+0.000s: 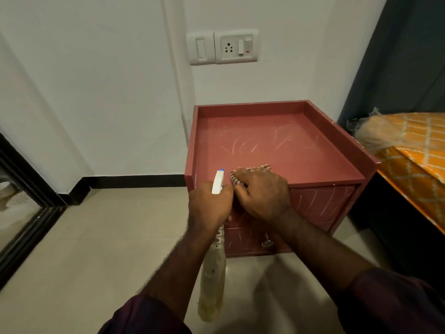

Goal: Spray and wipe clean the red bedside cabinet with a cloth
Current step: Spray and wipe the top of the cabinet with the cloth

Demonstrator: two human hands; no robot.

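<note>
Cabinet: dull red, pale streaks. Cloth: red-white stripes. Sprayer: white, blue tip. Bedcover: orange, pale lattice.

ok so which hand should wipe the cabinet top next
Right, most likely. The right hand holds the cloth at the front edge of the cabinet top, while the left hand is occupied gripping the spray bottle.

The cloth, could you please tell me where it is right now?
In the head view, the cloth lies at the front edge of the red cabinet top, under the right hand, beside the spray bottle in the left hand.
</note>
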